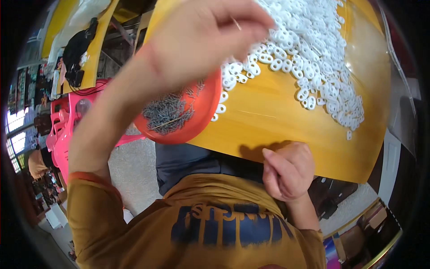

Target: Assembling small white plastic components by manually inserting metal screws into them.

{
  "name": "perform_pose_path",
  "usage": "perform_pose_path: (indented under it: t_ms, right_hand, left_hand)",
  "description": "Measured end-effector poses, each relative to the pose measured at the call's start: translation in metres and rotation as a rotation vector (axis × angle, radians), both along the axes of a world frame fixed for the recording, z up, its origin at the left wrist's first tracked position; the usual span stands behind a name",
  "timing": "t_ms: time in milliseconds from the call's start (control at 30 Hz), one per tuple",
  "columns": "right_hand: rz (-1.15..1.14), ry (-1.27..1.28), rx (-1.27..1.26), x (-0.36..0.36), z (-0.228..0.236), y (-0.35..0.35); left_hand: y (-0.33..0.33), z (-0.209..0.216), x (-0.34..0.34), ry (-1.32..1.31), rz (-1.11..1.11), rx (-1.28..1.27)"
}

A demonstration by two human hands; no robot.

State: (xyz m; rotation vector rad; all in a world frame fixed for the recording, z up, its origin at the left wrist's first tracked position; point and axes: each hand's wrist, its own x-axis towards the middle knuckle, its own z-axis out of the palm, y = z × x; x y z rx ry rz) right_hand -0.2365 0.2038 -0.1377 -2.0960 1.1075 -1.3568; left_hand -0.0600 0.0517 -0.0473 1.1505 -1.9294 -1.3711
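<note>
Left hand: your left hand is raised above the bench, fingers drawn together in a pinch around a thin pale pin that sticks out between the fingertips.
Right hand: your right hand rests at the near edge of the bench, curled into a loose fist; you cannot tell whether anything is inside it.
Pin: it is held up in the air by the left hand, over the edge of the white pile and just above the red dish.
Red dish: a shallow red dish sits partly on the near left corner of the bench and partly beyond its edge, under your left forearm.
Dish contents: a heap of small dark metal pins lies in the dish, with one longer pale pin across it.
White pieces: a big pile of small white plastic rings spreads over the far and right part of the bench, its nearest strays touching the dish rim.
Bench: the yellow wooden bench is bare between the pile and your right hand.
Surroundings: pink plastic stools stand on the floor to your left.
</note>
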Motion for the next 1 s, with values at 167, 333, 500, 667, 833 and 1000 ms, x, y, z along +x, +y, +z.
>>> perform_pose_path:
  t_ms: [167, 333, 500, 667, 833, 1000]
  right_hand:
    - [-0.032, 0.094, -0.063, 0.004, -0.005, 0.001]
    - [-0.066, 0.123, -0.082, 0.006, -0.004, 0.003]
    - [-0.066, 0.125, -0.074, 0.005, -0.003, 0.003]
    - [-0.077, 0.122, -0.079, 0.005, -0.001, 0.003]
    - [-0.085, 0.137, -0.093, 0.005, -0.003, 0.004]
    - [-0.063, 0.085, -0.065, 0.007, -0.002, 0.005]
  left_hand:
    - [0.018, -0.037, -0.023, -0.182, -0.293, -0.661]
    - [0.012, -0.052, -0.043, -0.342, -0.349, -0.674]
    - [0.009, -0.062, -0.056, -0.434, -0.382, -0.696]
    - [0.006, -0.063, -0.057, -0.477, -0.418, -0.819]
    - [0.007, -0.065, -0.051, -0.403, -0.371, -0.815]
    - [0.024, -0.051, -0.036, -0.316, -0.210, -0.636]
